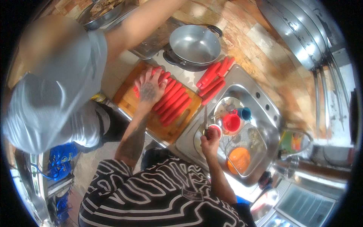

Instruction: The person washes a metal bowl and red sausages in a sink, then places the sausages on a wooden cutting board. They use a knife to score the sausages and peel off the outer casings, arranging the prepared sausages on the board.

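Note:
Red sausages (pixel 173 98) lie side by side on a wooden cutting board (pixel 127 93). My left hand (pixel 150 86) rests with spread fingers on the sausages at the board's far left end; whether it grips one I cannot tell. My right hand (pixel 210 140) is closed around the dark handle of a knife (pixel 206 119), held over the near left side of the sink, blade pointing away from me. More red sausages (pixel 211 78) lie in a loose pile between the board and a metal pot (pixel 195 44), beside the sink's rim.
The steel sink (pixel 255 82) holds a plate with cutlery, a red cup (pixel 231 122), a blue cup (pixel 244 113) and an orange bowl (pixel 239 159). Another person (pixel 59 93) stands at the left, an arm stretched over the counter. Large metal pans (pixel 297 31) hang at the upper right.

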